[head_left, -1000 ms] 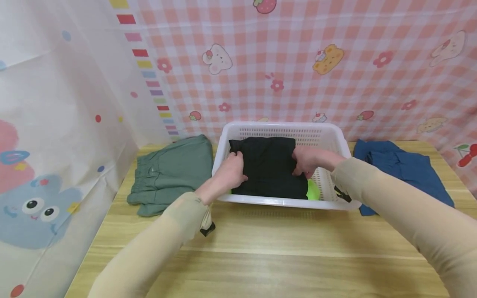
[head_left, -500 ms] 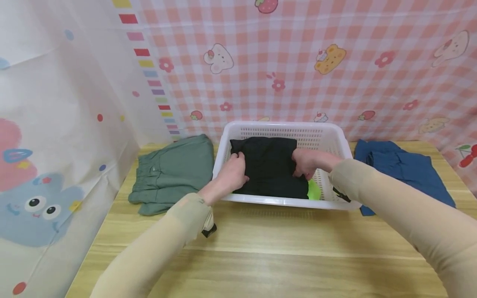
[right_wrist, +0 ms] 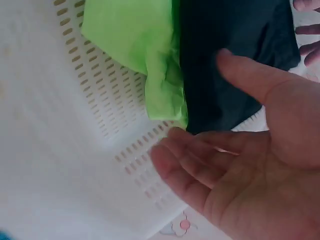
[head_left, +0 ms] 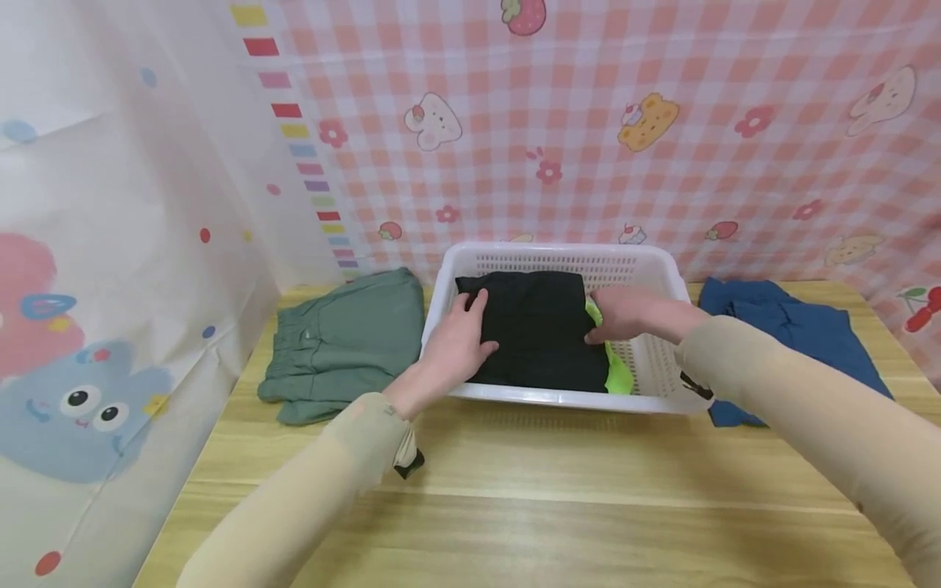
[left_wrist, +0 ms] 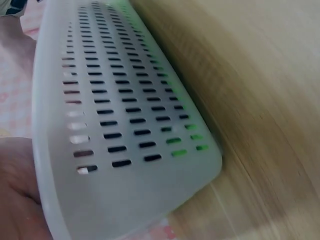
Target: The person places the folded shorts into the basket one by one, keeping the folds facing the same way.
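A folded black garment (head_left: 540,335) lies in a white perforated plastic basket (head_left: 559,399). Beneath its right side, a bright green cloth (head_left: 620,374) sticks out. My left hand (head_left: 456,343) rests on the black garment's left part, fingers spread and loose. The left wrist view shows mostly the basket wall (left_wrist: 125,200), with part of that hand behind the rim. At the black garment's right edge is my right hand (head_left: 625,314). In the right wrist view its fingers are extended, the thumb lying over the black cloth and the other fingers beside its edge; nothing is gripped.
Folded grey-green trousers (head_left: 345,339) lie left of the basket on the wooden table (head_left: 515,506). A folded blue garment (head_left: 801,335) lies to the right. A pink checked cloth (head_left: 515,122) hangs behind.
Both hands have loosened from the black garment. My right hand has shifted slightly right, and more of the green cloth shows along the garment's right edge.
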`<action>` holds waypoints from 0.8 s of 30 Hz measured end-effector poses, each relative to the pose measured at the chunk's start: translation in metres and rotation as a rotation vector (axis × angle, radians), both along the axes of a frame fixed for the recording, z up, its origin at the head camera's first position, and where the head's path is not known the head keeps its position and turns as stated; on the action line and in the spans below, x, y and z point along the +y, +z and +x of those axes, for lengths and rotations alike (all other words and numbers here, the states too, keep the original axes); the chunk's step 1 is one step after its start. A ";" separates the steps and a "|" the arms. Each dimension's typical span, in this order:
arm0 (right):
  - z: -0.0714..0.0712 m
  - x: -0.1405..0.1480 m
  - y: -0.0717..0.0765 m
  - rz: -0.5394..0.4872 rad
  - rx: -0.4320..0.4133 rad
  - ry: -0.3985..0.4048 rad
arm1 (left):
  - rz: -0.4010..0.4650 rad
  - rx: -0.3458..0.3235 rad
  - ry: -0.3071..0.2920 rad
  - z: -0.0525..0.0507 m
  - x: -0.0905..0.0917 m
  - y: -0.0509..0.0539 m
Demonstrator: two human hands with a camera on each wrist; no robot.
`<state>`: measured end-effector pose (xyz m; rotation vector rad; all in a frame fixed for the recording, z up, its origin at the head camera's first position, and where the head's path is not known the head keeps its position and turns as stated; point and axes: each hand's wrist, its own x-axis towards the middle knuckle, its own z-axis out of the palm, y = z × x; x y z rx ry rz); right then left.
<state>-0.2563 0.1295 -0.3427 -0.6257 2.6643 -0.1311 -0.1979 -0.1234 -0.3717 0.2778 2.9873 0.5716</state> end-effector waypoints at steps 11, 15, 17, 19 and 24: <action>0.025 0.035 0.014 -0.171 0.108 -0.011 | 0.211 0.164 -0.048 0.021 0.009 0.004; 0.035 0.049 0.017 -0.209 0.151 -0.022 | 0.309 0.196 -0.040 0.032 0.014 0.003; 0.041 0.057 0.017 -0.226 0.172 -0.031 | 0.348 0.212 -0.040 0.038 0.018 0.002; 0.049 0.067 0.017 -0.238 0.193 -0.041 | 0.378 0.219 -0.048 0.042 0.023 0.000; 0.067 0.088 0.013 -0.256 0.237 -0.091 | 0.439 0.222 -0.074 0.055 0.040 -0.002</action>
